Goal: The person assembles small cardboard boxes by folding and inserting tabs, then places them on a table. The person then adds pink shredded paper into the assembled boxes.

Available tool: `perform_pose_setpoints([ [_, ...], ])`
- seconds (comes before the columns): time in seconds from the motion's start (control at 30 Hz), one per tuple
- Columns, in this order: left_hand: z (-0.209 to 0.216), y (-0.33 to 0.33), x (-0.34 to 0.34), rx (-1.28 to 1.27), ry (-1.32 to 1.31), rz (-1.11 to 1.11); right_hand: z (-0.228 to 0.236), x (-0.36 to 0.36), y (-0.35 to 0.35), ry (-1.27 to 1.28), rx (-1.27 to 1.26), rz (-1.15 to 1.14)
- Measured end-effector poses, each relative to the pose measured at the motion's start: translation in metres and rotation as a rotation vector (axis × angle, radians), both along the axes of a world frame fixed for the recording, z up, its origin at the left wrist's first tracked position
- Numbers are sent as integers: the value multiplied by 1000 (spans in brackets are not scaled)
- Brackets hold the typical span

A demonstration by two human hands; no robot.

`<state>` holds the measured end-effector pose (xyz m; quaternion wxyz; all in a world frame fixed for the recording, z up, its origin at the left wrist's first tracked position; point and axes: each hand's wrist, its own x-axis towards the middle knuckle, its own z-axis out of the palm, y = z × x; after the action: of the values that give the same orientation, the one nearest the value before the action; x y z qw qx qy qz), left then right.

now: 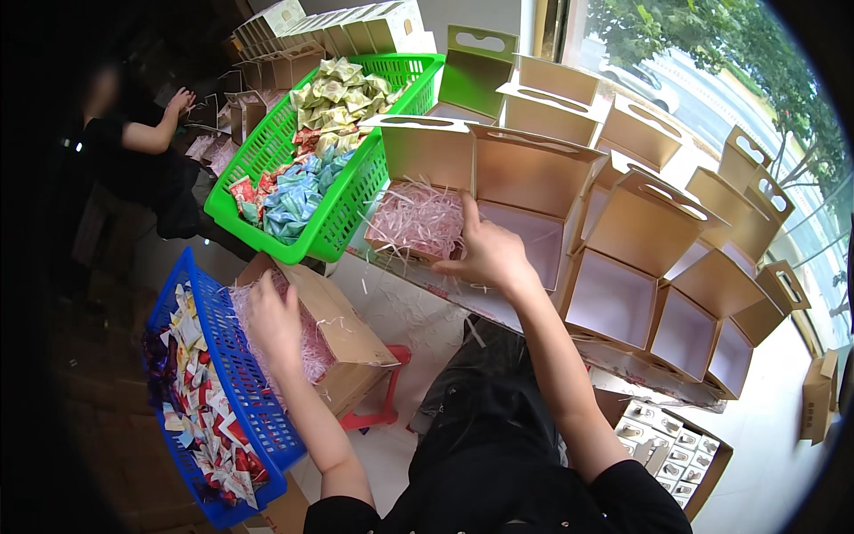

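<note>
My left hand (272, 322) reaches into pink shredded paper (317, 349) in a brown cardboard carton (342, 311). Its fingers look stretched out, with the tips partly among the strands. At the front edge of the table, my right hand (491, 251) rests by the right side of a small gift box filled with pink paper shreds (416, 219). Thumb and fingers are spread, touching the box's corner and the shreds. That box's lid (425, 153) stands raised behind it. Directly to the right is another gift box (525, 233) with its lid up and a bare pale inside.
Several more open gift boxes (614, 298) fill the table rightward. A green basket (356, 191) of wrapped packets stands left of them, and a blue basket (233, 392) of packets sits lower left. A red stool (384, 400) supports the carton. Another person (147, 138) works far left.
</note>
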<state>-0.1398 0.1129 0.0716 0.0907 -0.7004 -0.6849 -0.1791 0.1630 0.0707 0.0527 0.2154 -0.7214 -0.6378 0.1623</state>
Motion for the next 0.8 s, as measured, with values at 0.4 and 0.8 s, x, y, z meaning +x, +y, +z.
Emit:
perform_pose_setpoints([
  [0.4,1,-36,81,141,21,-190,21,-15,29,99,168,12],
  [0.8,-9,-14,123,211,-299,-602,-32,-9,112,-230,-248,386],
])
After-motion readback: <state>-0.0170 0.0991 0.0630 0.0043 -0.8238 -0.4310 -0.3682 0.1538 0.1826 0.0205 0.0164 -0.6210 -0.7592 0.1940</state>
